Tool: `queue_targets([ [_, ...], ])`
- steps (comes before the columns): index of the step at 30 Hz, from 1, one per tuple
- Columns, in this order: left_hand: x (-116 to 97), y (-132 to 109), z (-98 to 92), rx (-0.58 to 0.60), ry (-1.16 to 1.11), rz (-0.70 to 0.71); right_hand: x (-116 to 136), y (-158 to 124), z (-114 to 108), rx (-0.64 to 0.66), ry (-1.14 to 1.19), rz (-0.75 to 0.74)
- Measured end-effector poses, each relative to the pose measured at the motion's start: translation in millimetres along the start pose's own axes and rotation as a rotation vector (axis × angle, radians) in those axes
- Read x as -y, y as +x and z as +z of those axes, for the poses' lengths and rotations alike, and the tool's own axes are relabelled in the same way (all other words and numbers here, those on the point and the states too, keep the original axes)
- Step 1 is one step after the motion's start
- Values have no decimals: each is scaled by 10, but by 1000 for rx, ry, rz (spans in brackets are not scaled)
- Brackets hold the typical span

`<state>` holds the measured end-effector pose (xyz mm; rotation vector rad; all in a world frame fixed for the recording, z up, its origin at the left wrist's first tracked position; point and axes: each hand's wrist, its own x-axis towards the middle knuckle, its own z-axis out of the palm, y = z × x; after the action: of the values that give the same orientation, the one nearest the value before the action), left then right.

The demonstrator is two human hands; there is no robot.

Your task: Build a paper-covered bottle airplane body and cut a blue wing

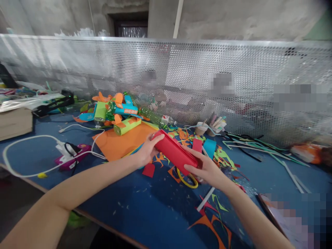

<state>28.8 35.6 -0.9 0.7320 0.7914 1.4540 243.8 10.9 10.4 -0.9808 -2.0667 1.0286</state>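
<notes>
A plastic bottle wrapped in red paper (175,152) is held slantwise above the blue table, with a little clear plastic showing at its ends. My left hand (151,148) grips its upper left end, thumb on top of the paper. At the lower right end my right hand (201,166) is closed around it, fingers near the paper's edge. A yellow loop, like a scissors handle (188,182), lies just below that end. Small red paper pieces (148,170) are on the table close by, next to an orange paper sheet (105,143).
Paper-covered bottles (127,126) are piled at the back, before a perforated metal screen (181,62). Paper scraps (223,157) spread to the right, near cups of pens (218,124). On the left, a white cable (31,137) runs to a purple power strip (74,157).
</notes>
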Motion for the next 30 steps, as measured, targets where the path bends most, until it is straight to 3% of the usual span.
queue_targets([
  [3, -123, -33, -207, 132, 194, -72, 54, -26, -33, 94, 44, 33],
  [8, -340, -139, -533, 447, 695, -153, 148, -70, 35, 252, -119, 11],
  [12, -380, -202, -635, 611, 1028, -32, 162, -79, 100, 328, -237, 24],
  [17, -263, -234, -660, 598, 1122, 136, 119, -64, 112, 287, -221, -23],
  [24, -180, -247, -720, 572, 1057, 189, 100, -57, 119, 300, -225, 35],
  [30, -166, -276, -706, 508, 1020, 222, 97, -39, 216, 188, -320, 53],
])
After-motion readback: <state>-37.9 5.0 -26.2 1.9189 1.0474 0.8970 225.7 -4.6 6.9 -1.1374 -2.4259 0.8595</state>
